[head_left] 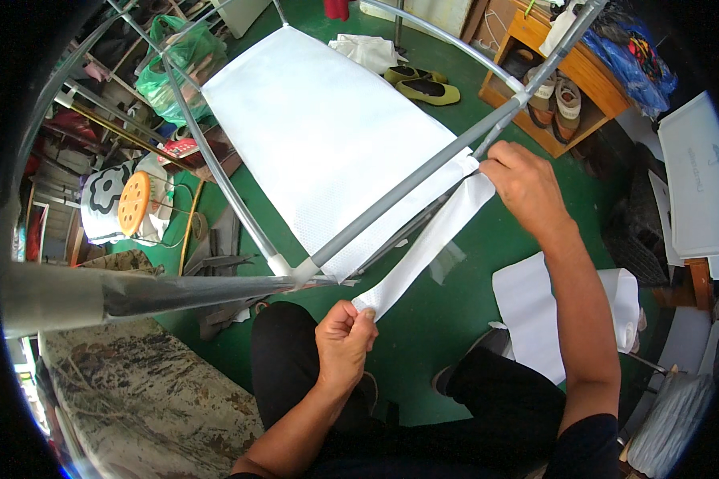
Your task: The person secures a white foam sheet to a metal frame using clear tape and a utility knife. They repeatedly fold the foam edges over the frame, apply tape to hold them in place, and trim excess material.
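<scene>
Your left hand (345,339) is pinched shut on the near end of a white fabric flap (427,243), thumb and fingers clamped over its corner down at about six o'clock. Your right hand (526,185) grips the far end of that same flap up at two o'clock, fingers curled where it meets the grey metal tube (423,177). The flap runs taut between your two hands, a narrow strip slanting from lower left to upper right, hanging just off the edge of the big white fabric panel (319,136). That panel is stretched over the tube frame and fills the centre toward twelve o'clock. A white plastic corner joint (291,267) ties the tubes together just left of your left hand, at about nine o'clock from it.

Below it all is the green floor (447,319). A second folded white sheet (535,307) lies on it at four o'clock. Yellow-green flat shoes (423,86) sit at one o'clock, beside a wooden shoe shelf (583,76). An orange round stool (133,203) stands out at nine o'clock.
</scene>
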The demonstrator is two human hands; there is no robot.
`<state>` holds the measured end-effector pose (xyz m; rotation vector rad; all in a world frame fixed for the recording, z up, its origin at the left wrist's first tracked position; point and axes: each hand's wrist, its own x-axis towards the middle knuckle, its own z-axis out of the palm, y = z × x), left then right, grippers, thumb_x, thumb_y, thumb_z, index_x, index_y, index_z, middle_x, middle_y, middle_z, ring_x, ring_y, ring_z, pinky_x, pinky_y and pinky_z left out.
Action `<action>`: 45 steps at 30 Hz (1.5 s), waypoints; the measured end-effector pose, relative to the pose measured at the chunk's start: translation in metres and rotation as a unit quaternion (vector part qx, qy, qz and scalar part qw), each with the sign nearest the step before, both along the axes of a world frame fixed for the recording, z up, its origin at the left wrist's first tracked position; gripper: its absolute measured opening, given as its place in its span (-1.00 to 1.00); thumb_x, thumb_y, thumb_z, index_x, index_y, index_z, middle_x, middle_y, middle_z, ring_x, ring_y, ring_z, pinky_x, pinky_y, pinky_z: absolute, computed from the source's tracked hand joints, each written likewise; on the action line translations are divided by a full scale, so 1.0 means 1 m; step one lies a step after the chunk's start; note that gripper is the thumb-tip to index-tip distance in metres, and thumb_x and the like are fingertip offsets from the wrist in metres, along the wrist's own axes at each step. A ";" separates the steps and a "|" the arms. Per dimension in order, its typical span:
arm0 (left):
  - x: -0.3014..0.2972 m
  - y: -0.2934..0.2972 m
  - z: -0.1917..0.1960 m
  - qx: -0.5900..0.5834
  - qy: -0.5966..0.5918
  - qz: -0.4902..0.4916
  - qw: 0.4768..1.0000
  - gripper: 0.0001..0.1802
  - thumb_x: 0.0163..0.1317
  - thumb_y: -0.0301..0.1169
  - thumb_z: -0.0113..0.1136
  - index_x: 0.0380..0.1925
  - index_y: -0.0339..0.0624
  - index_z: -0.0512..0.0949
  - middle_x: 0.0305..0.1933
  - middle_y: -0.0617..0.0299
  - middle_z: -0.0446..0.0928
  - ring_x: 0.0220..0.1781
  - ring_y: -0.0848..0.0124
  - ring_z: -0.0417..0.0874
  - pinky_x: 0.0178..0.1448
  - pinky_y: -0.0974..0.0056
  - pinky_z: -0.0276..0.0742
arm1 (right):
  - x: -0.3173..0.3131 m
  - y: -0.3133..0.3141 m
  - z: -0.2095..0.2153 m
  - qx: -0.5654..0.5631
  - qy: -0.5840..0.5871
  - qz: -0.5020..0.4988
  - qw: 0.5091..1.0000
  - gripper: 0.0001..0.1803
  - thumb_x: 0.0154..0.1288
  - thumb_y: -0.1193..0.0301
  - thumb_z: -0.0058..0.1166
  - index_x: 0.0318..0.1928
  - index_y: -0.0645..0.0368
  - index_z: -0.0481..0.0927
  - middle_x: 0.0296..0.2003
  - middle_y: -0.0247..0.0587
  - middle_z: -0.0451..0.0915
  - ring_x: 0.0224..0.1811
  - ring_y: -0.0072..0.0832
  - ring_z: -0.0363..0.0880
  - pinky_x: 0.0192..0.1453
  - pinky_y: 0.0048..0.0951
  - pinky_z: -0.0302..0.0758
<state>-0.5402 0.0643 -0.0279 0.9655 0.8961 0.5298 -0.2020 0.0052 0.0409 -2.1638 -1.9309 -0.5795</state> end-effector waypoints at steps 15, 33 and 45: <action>-0.005 -0.001 -0.019 -0.047 -0.020 -0.008 0.999 -0.82 0.42 -0.48 0.18 -0.42 -0.14 0.48 -0.53 0.33 0.51 -0.60 0.63 0.38 -0.51 0.49 0.26 | 0.014 -0.112 -0.217 -0.199 0.402 -0.223 0.866 -0.86 0.21 0.43 0.24 -0.20 0.10 0.69 -0.22 -0.14 0.72 -0.17 -0.16 0.70 -0.07 -0.17 0.60; 0.004 -0.005 -0.014 -0.141 -0.075 0.009 0.987 -0.90 0.44 -0.39 0.14 -0.27 -0.13 0.57 -0.08 0.25 0.65 -0.05 0.43 0.63 0.01 0.22 0.61 | -0.139 -0.051 -0.125 -0.150 0.481 0.075 0.860 -0.55 0.17 0.13 0.37 -0.12 0.19 0.57 -0.16 -0.10 0.62 -0.07 -0.11 0.60 -0.08 -0.09 0.54; -0.006 -0.002 -0.023 -0.122 -0.053 0.055 0.990 -0.90 0.44 -0.44 0.12 -0.30 -0.14 0.54 -0.12 0.23 0.65 -0.13 0.43 0.65 -0.08 0.24 0.66 | -0.088 -0.055 -0.149 -0.229 0.802 0.010 0.551 -0.80 0.33 0.34 0.26 -0.20 0.22 0.73 -0.31 -0.37 0.73 -0.27 -0.62 0.59 -0.15 -0.52 0.51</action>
